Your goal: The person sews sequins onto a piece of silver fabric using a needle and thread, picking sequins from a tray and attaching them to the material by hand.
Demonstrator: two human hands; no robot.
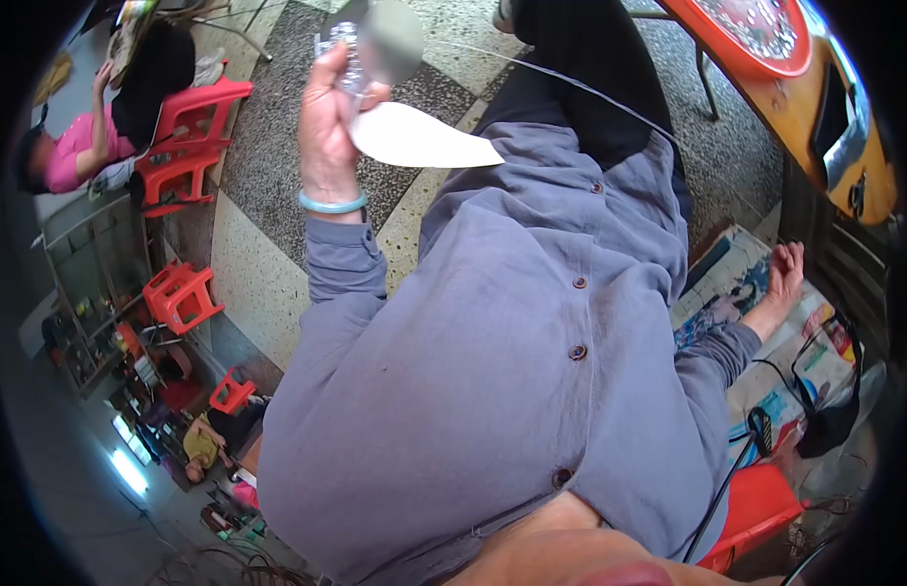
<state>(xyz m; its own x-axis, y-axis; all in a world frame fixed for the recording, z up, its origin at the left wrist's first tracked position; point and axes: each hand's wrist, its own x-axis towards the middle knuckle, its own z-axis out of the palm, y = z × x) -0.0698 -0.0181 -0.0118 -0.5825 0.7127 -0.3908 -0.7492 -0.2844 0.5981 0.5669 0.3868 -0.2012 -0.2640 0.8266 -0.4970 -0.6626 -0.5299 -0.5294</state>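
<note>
My left hand [331, 127], with a pale blue bangle, is raised over the floor, its fingers closed round a cluster of clear shiny pieces [352, 68]. A flat white leaf-shaped piece [424, 139] sticks out of the same grip, its tip pointing over my lap. Beside the fingertips a blurred grey round patch [391, 41] hides part of what is held. From there a thin pale thread [561, 74] runs taut across my legs towards the right. My right hand [783, 278] is stretched out that way, fingers curled together at the thread's faint far end.
On the wooden table [742, 83] at upper right stand a red basin [800, 63] of shiny pieces and a pair of scissors [857, 198]. A printed sheet [712, 283] and a black strap [832, 430] lie below. Red stools [183, 296] and two seated people are on the left.
</note>
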